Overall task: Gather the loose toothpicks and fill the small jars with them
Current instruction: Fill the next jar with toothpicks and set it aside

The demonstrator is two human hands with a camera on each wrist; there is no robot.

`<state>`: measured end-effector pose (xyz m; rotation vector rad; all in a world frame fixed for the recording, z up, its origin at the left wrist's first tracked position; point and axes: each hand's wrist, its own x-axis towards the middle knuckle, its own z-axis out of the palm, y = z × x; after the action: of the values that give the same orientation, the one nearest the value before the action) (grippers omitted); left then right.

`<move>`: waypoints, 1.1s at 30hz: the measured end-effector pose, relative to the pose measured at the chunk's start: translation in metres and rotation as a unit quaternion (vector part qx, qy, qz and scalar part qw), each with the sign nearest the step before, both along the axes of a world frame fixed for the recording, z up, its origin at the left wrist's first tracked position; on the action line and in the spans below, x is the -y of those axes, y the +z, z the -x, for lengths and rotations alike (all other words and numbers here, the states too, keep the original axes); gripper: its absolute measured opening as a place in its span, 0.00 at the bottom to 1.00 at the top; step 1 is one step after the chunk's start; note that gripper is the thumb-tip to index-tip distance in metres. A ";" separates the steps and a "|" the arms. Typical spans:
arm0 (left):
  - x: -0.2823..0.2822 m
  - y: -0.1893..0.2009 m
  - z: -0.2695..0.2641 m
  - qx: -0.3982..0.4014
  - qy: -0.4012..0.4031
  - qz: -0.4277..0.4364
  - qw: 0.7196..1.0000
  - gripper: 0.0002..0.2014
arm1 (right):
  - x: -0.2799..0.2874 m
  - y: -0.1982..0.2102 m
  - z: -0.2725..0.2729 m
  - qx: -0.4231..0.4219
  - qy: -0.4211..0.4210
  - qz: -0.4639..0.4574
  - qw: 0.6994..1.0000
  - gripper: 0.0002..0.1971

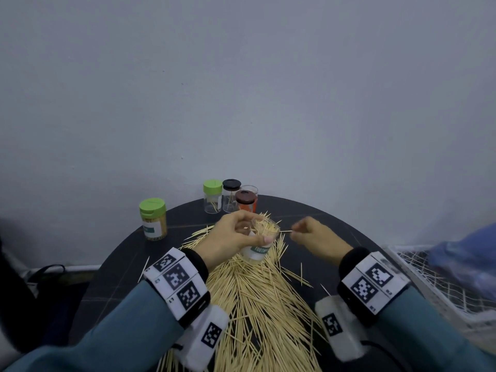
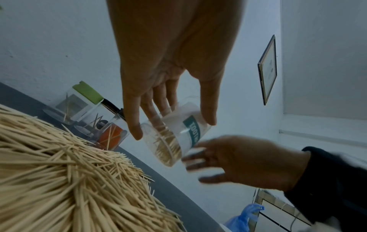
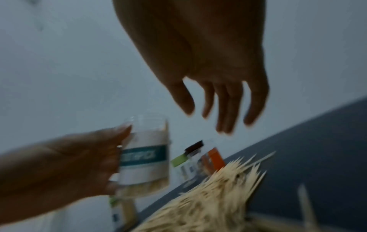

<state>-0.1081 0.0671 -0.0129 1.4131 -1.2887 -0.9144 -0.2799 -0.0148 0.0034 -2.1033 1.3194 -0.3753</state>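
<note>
The open jar (image 1: 261, 238) is a clear jar with a white and teal label, partly filled with toothpicks. It sits at centre frame in the head view, raised and tilted above the far end of the toothpick pile (image 1: 257, 299). In the left wrist view its mouth points to the lower left of the frame.

The left hand (image 1: 230, 238) grips the jar, fingers on one side of the wall and thumb on the other. The right hand (image 1: 314, 234) is just right of the jar mouth. In the head view its fingers are curled and a single toothpick (image 1: 286, 231) lies between the fingertips and the jar rim; whether the fingertips pinch it cannot be told. In the right wrist view, which is blurred, the fingers (image 3: 228, 109) hang loosely extended and apart from the jar.

The pile covers the centre and lower centre of the dark round surface (image 1: 335, 237), with stray toothpicks scattered at its edges.

At the far edge of the surface, upper centre, stand four small jars close together: one with a green lid (image 1: 212, 196), one with a black lid (image 1: 231, 194), one with a brown lid (image 1: 244, 200) and one without a lid (image 1: 251, 191). Each holds few toothpicks. Further left stands a full jar (image 1: 153, 218) with a green lid.
</note>
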 end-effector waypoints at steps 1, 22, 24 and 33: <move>0.000 0.000 -0.001 0.004 0.000 -0.001 1.000 0.24 | -0.001 0.001 0.007 -0.119 0.006 -0.005 0.993 0.17; 0.001 0.004 -0.004 0.029 0.010 0.024 0.999 0.27 | -0.006 -0.017 -0.012 -0.303 -0.016 0.037 0.952 0.14; 0.002 0.005 -0.006 0.029 0.013 0.028 0.999 0.27 | -0.005 -0.018 -0.018 -0.276 0.012 0.001 0.961 0.15; 0.003 0.003 -0.009 0.031 0.018 0.030 0.999 0.27 | -0.018 -0.023 -0.038 -0.315 0.085 -0.016 0.945 0.19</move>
<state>-0.0995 0.0643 -0.0096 1.4227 -1.3231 -0.8072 -0.2416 0.0032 -0.0191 -2.3851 1.4406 0.4295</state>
